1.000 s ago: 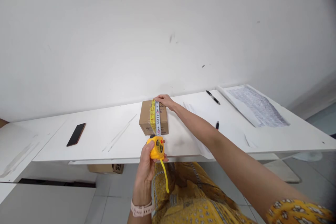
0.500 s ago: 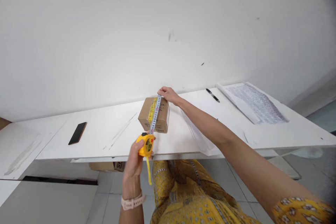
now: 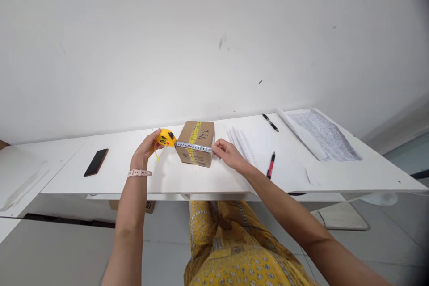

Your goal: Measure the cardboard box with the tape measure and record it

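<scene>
The left hand [image 3: 145,151] grips the yellow tape measure [image 3: 166,137] left of the cardboard box [image 3: 196,142]. The right hand [image 3: 227,153] pinches the blade [image 3: 193,145] end at the box's right edge.

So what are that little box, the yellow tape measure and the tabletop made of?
The box looks like matte brown cardboard, sealed with a yellow tape strip. The tape measure case seems hard yellow plastic, slightly shiny; its blade, stretched straight across the box, is probably thin painted metal. The table is smooth, white, likely laminate, but that is a guess.
</scene>
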Tool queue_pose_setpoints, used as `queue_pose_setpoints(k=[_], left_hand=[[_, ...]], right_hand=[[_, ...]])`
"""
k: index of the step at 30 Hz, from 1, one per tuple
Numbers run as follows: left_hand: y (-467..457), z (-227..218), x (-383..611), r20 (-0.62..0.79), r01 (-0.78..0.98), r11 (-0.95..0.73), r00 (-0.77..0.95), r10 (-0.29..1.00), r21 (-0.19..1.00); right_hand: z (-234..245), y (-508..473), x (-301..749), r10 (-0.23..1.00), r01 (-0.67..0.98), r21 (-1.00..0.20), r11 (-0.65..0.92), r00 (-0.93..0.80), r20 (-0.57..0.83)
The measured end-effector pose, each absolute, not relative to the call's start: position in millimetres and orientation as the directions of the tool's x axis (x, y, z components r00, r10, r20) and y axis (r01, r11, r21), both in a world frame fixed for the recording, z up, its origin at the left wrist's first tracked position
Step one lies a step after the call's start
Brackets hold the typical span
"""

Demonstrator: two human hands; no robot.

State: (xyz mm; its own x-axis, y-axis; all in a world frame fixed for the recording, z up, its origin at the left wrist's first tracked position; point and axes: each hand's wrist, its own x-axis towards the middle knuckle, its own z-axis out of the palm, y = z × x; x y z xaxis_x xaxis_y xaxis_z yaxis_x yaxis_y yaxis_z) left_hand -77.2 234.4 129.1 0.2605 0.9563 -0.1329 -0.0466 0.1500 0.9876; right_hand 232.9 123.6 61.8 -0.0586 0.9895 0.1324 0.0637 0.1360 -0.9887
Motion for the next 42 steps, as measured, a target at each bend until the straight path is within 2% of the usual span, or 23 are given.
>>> queue_pose_setpoints(k=[6, 11, 20, 24, 29, 36, 42], left_hand=[[236, 105, -49, -0.019, -0.085, 0.043, 0.263, 0.965, 0.995], [221, 89, -39, 0.073, -0.135, -0.056, 0.129, 0.989, 0.989], [196, 82, -32, 0.125, -0.186, -0.128, -0.026, 0.992, 0.974], [186, 78, -31, 0.135, -0.192, -0.152, -0.099, 0.986, 0.97], [194, 73, -22, 0.207, -0.106, -0.229, -0.185, 0.961, 0.968], [217, 71, -29, 0.278, -0.073, -0.291, -0.15, 0.949, 0.954], [216, 72, -65, 0.257, -0.073, -0.265, -0.107, 0.96, 0.961]], right_hand=[[51, 136, 215, 0.989, 0.101, -0.984, 0.146, 0.02, 0.148], [46, 147, 216, 0.992, 0.037, -0.992, 0.121, 0.024, 0.122], [43, 148, 215, 0.988, -0.061, -0.986, 0.152, -0.005, 0.153], [43, 147, 217, 0.986, -0.027, -0.986, 0.164, -0.034, 0.165], [47, 157, 225, 0.978, 0.059, -0.981, 0.185, -0.11, 0.177], [52, 171, 238, 0.966, 0.108, -0.977, 0.183, -0.202, 0.159], [54, 168, 237, 0.965, 0.098, -0.98, 0.171, -0.215, 0.147]])
